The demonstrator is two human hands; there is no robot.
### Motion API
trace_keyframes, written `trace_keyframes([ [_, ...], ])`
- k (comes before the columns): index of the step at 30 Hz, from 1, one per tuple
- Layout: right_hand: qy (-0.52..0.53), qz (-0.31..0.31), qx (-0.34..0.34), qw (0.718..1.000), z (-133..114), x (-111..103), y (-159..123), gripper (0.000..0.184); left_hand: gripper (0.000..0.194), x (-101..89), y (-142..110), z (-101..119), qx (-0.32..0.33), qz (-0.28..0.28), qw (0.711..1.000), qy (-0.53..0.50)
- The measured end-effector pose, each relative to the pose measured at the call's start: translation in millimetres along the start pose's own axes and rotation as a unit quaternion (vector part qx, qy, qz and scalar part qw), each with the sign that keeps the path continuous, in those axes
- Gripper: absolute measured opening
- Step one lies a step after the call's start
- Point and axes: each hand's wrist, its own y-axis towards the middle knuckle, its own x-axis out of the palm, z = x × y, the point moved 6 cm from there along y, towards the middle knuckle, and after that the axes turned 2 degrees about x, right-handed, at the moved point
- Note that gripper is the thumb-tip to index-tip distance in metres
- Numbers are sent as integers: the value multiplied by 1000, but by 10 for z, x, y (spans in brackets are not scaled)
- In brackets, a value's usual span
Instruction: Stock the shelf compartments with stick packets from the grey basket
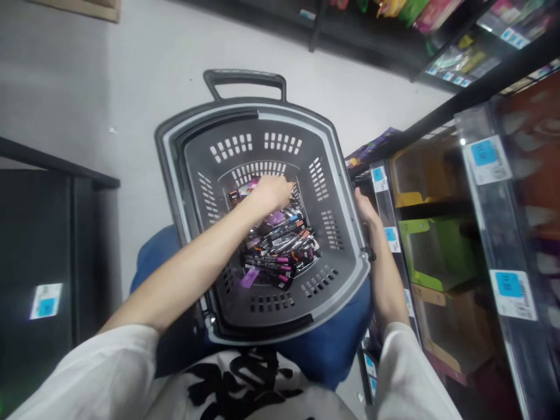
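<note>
A grey plastic shopping basket (262, 315) rests on or just above my lap, its folding handle (251, 74) lying out over the far rim. Inside, at the bottom, is a pile of small packaged items (280, 239), several of them slim black packs with pink, orange or blue ends. My left hand (273, 193) reaches into the basket and is closed over the far part of the pile; what its fingers hold is hidden. By the basket's right outer side is my right hand (366, 207). Its thumb side shows, but the other fingers are out of sight, so its grip is unclear.
Close on the right stands a shelf with price labels (485, 156) and coloured display boxes, among them a green one (426, 251). Another shelf with bagged goods (420, 14) crosses the top. A dark shelf unit (35, 233) is at left. Pale floor (135, 116) lies between.
</note>
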Motion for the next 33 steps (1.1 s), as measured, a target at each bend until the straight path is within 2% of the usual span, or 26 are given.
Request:
trace_keyframes([
  [3,92,-73,4,993,-233,29,-190,81,44,4,-6,27,6,-16,1000,22],
  [5,126,-98,-31,987,-427,33,-380,78,42,9,-7,64,15,-12,1000,25],
  [7,131,-94,-73,984,-595,28,-578,70,42,12,-3,110,24,2,999,22],
  [9,124,-81,-102,984,-716,31,-748,71,41,35,7,163,34,7,999,13],
  [13,96,-77,-108,987,-860,46,-946,61,40,165,28,291,58,-27,998,10],
  [17,30,-79,-98,992,-968,9,-1006,50,38,363,-8,546,151,-67,986,28],
  [19,-6,-77,-116,990,-1041,6,-1010,48,37,512,-52,711,208,-113,971,26],
  [21,-60,-45,-123,990,-1104,21,-1006,48,36,689,-89,859,244,-168,955,21],
  [23,-135,4,-85,987,-1125,72,-1019,53,37,866,-101,970,265,-195,944,33],
  [25,-206,38,-34,977,-1123,174,-1080,60,42,1036,-99,1040,287,-196,936,55],
  [28,-260,99,-39,960,-1165,331,-1241,77,41,1245,-59,1059,319,-195,925,76],
  [30,-272,146,-61,949,-1185,395,-1364,77,33,1333,-3,1047,341,-199,915,81],
  [33,-300,162,-50,939,-1175,473,-1507,75,25,1407,58,1042,374,-211,901,68],
])
